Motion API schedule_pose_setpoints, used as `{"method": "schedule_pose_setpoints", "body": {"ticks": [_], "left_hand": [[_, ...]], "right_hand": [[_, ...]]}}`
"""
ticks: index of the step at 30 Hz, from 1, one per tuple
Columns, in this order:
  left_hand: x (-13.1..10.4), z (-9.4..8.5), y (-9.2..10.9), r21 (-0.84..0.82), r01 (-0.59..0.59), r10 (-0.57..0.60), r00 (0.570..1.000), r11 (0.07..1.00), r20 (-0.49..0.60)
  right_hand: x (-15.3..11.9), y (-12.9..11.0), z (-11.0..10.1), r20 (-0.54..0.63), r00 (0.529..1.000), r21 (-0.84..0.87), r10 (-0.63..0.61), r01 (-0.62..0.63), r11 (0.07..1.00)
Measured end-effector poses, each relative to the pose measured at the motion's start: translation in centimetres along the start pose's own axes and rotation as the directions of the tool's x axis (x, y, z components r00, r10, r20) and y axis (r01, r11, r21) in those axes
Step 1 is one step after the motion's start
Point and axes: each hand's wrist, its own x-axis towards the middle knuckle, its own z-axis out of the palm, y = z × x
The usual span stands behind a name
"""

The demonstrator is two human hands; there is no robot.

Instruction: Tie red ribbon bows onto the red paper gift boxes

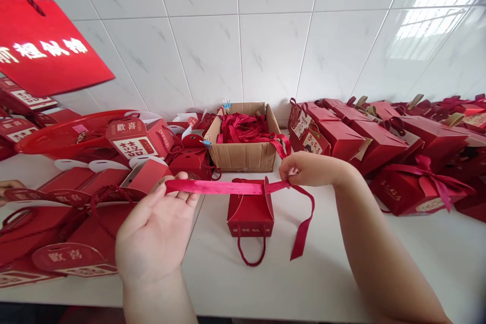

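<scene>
A red satin ribbon (pixel 220 187) is stretched level between my two hands, above a small red gift box (pixel 250 212) with a twisted rope handle hanging at its front. My left hand (pixel 159 223) is palm up, the ribbon's left end held at the thumb and fingers. My right hand (pixel 304 168) pinches the ribbon on the right, and a loose tail hangs down from there to the white table (pixel 212 278). Behind the small box, a cardboard box (pixel 243 157) holds a heap of red ribbon.
Red gift boxes (pixel 91 238) crowd the left, beside a red plastic basket (pixel 68 134). More red boxes (pixel 375 142) line the right, one with a ribbon bow (pixel 429 179). A red bag (pixel 53 55) hangs upper left. Another person's hand (pixel 9 188) shows at the left edge.
</scene>
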Motion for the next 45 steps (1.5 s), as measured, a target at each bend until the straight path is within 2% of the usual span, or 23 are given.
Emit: {"method": "schedule_pose_setpoints", "body": {"ticks": [3,9,16,20,24,28,31,33,36,38,39,40,42,45], "left_hand": [[0.1,0.0,0.1,-0.014,-0.008,0.007,1.0,1.0,-0.018],[0.2,-0.4,0.4,-0.014,-0.027,0.027,0.999,1.0,-0.017],[0.1,-0.6,0.5,-0.026,-0.038,0.038,0.999,0.999,-0.004],[0.1,-0.1,0.6,-0.011,-0.039,0.038,0.998,0.999,-0.058],[0.1,0.1,0.7,0.018,-0.026,0.028,0.992,0.999,-0.125],[0.0,-0.2,0.2,0.093,0.02,-0.02,1.0,0.995,-0.003],[-0.3,-0.2,-0.6,0.184,0.031,-0.055,0.99,0.982,0.128],[-0.8,0.1,-1.1,0.239,0.01,-0.064,0.973,0.971,0.222],[-2.0,0.8,-1.6,0.332,-0.094,-0.021,0.945,0.939,0.327],[-3.1,1.2,-1.5,0.436,-0.189,0.003,0.92,0.88,0.392],[-3.7,1.4,-1.4,0.495,-0.234,0.001,0.904,0.837,0.427],[-4.2,1.6,-1.3,0.548,-0.278,-0.004,0.889,0.789,0.457],[-5.0,1.8,-1.0,0.621,-0.35,-0.013,0.865,0.701,0.502],[-5.5,1.9,-0.9,0.657,-0.421,0.001,0.842,0.625,0.539]], "right_hand": [[-0.1,0.1,0.0,-0.037,0.999,0.002,-0.019,0.02,1.0],[-0.2,0.8,-0.3,0.001,1.0,0.002,0.016,-0.016,1.0],[-0.7,1.3,-0.9,0.009,0.999,0.113,0.039,-0.04,0.993],[-1.3,1.5,-1.2,-0.005,0.99,0.132,0.138,-0.136,0.982],[-1.7,2.9,-1.3,-0.059,0.96,0.134,0.273,-0.263,0.955],[-1.8,3.9,-1.6,-0.118,0.931,0.12,0.346,-0.333,0.935],[-2.1,3.0,-1.7,-0.268,0.894,0.095,0.359,-0.347,0.933],[-2.4,1.4,-1.5,-0.407,0.876,0.114,0.256,-0.23,0.967],[-2.8,-2.1,-0.4,-0.509,0.86,0.177,-0.027,0.135,0.975],[-2.9,-4.3,0.5,-0.451,0.856,0.275,-0.251,0.401,0.874],[-2.9,-5.2,0.9,-0.394,0.847,0.326,-0.357,0.492,0.807],[-2.8,-6.0,1.3,-0.316,0.831,0.38,-0.457,0.552,0.742],[-2.7,-6.7,1.7,-0.22,0.789,0.457,-0.574,0.603,0.654],[-2.5,-6.6,1.7,-0.184,0.784,0.492,-0.593,0.596,0.635]]}}
